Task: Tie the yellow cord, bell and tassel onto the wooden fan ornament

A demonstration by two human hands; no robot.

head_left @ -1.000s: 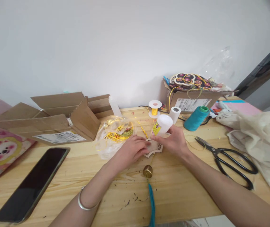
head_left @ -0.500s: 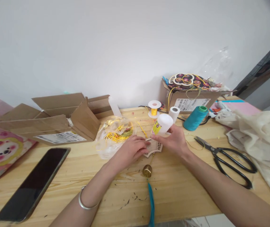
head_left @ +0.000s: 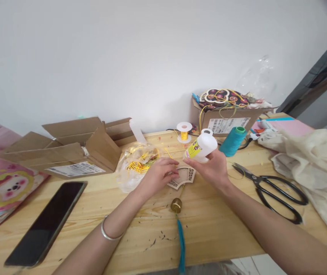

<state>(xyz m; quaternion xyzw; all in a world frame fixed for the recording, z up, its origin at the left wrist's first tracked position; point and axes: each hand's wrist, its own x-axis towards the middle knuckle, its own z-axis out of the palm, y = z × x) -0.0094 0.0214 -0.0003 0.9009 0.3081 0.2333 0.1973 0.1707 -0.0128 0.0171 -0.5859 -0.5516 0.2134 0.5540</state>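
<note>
My right hand (head_left: 213,168) is closed around a white plastic bottle (head_left: 206,147) with a yellow label. It tilts the bottle so the label end points down and left, over a small fan-shaped wooden piece (head_left: 183,176) with cut-out lattice ends. The bottle's tip is hidden from view. At the fan's left side, my left hand (head_left: 162,172) rests with its fingers apart on the edge. A brass bell (head_left: 176,205) hangs off the fan's lower edge by a short link, lying on the table. From the bell trails a teal tassel (head_left: 181,244).
Left are an open cardboard box (head_left: 66,152), a phone (head_left: 47,223) and a bag of gold cords (head_left: 139,168). Right are a teal thread cone (head_left: 232,141), black-handled scissors (head_left: 275,187) and cream fabric (head_left: 303,156). A yellow wire spool (head_left: 184,133) and a filled box (head_left: 229,124) stand behind.
My right hand has tipped the bottle further over, its base rising to the right. The left hand stays at the fan. The whole view has shifted slightly.
</note>
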